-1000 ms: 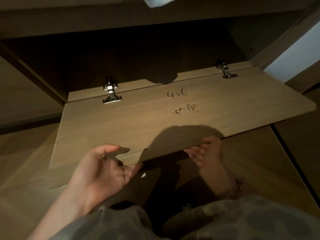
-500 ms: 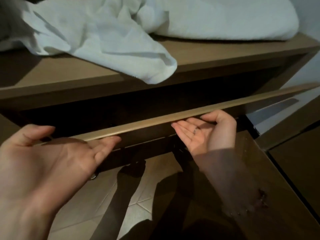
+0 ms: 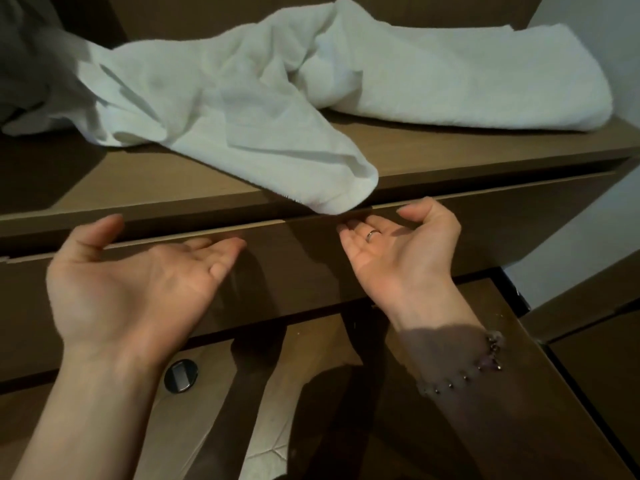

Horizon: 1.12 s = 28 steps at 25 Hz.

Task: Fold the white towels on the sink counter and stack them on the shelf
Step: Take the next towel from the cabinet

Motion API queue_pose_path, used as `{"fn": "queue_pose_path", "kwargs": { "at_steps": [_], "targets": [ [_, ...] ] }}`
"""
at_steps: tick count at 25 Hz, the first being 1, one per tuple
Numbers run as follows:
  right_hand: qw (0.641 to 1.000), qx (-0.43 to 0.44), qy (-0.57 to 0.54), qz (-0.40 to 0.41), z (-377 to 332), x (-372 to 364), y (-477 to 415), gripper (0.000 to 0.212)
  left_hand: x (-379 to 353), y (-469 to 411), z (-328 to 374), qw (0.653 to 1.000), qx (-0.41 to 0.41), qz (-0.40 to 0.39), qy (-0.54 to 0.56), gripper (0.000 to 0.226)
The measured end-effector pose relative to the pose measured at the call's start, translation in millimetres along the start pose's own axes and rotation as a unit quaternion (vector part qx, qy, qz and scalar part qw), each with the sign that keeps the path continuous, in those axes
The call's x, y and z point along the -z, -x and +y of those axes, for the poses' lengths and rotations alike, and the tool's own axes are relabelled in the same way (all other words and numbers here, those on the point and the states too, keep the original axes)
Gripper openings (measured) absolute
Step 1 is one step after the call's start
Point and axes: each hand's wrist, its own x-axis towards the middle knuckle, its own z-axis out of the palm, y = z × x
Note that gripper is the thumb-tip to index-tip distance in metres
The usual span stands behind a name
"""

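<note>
Well, 2 hands, palms up: left hand (image 3: pixel 138 282) and right hand (image 3: pixel 398 251), fingers straight and loosely spread, tips at the panel (image 3: pixel 294 268) edge, gripping nothing. On the shelf (image 3: pixel 467 150) above, 1 crumpled towel (image 3: pixel 225 109) droops over the right fingertips, beside 1 bundled towel (image 3: pixel 467 74). Grey cloth (image 3: pixel 24 74) at left is cut off.

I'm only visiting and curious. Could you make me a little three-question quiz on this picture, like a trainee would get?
1. True or false: the left hand grips the white towel.
2. Which hand wears a ring? A: left hand. B: right hand. C: both.
3. Fill in: a corner of the white towel hangs over the front edge of the ___.
Key: 1 false; 2 B; 3 shelf.
</note>
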Motion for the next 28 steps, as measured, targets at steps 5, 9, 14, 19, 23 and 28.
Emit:
{"fn": "queue_pose_path", "kwargs": {
  "at_steps": [5,9,14,19,23,28],
  "targets": [
    [0.998,0.04,0.041,0.011,7,0,-9,0.091,0,-16,-20,0.978,0.04,-0.184,0.092,0.093],
    [0.998,0.044,0.019,-0.033,15,26,-5,0.074,-4,-6,-28,0.97,-0.04,-0.153,-0.184,0.079],
    [0.904,0.235,0.345,-0.094,1,11,-1,0.042,-66,26,9,0.681,-0.28,-0.211,-0.643,0.061],
    [0.49,0.56,0.656,-0.129,-17,-119,-57,0.046,-142,-38,75,0.452,-0.476,0.122,-0.745,0.058],
    [0.299,0.425,0.846,-0.122,-16,-165,-128,0.082,-148,-82,97,0.379,-0.327,0.197,-0.843,0.068],
    [0.197,0.385,0.895,-0.105,-13,-166,-156,0.084,-135,-89,94,0.434,-0.215,0.136,-0.864,0.091]
  ]
}}
